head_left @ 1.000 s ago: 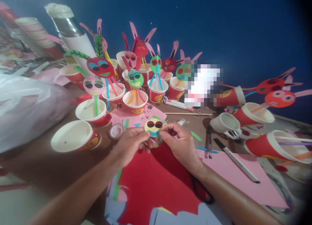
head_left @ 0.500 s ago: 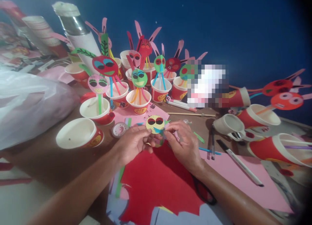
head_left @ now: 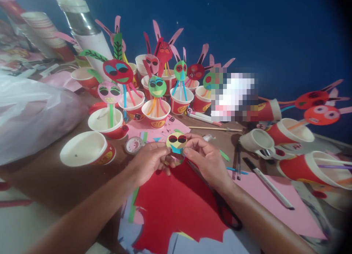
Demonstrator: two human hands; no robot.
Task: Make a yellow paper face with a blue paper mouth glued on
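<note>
Between my hands is a small yellow paper face (head_left: 176,139) with dark eyes under red lids. A blue paper piece (head_left: 176,149) lies across its lower part. My left hand (head_left: 154,157) grips the face's left edge with thumb and fingers. My right hand (head_left: 205,155) has its thumb and fingers at the right edge, by the blue piece. Below both hands lies a cut sheet of red paper (head_left: 178,206). Black-handled scissors (head_left: 231,217) rest partly under my right forearm.
Paper cups (head_left: 155,114) with paper faces on coloured stems stand behind the hands. A bare cup (head_left: 82,149) and plastic bag (head_left: 35,114) are left. A mug (head_left: 257,141), marker (head_left: 268,183) and pink paper (head_left: 286,202) lie right; a flask (head_left: 90,45) stands behind.
The blue piece now lies flatter and more centred across the lower part of the yellow face. My right thumb has moved slightly down onto the face's right edge.
</note>
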